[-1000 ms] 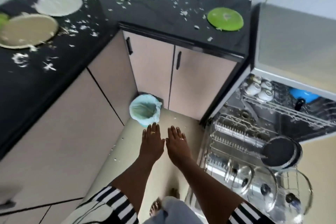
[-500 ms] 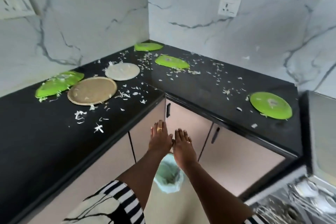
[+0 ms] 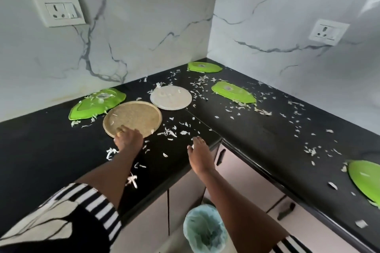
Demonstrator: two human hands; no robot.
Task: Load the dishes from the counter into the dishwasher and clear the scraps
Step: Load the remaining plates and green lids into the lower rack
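Both hands, formerly together low before the cabinets, are now up at the counter (image 3: 51,150).
Tan plate (image 3: 132,118): lies flat near the counter's front edge. Left hand (image 3: 128,138) is on its near rim; grip not discernible.
Right hand (image 3: 198,154): fingers straight, over the front edge by the inner corner.
Handling: probably best to tip scraps (image 3: 171,132) into the bin (image 3: 205,230) before loading.

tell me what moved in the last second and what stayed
Both hands rose from above the bin, side by side, to the counter and spread apart. The left hand now has its fingers on the rim of the tan plate; grip unclear. The right hand is open over the scraps by the counter edge. Plates, scraps and bin stayed put.
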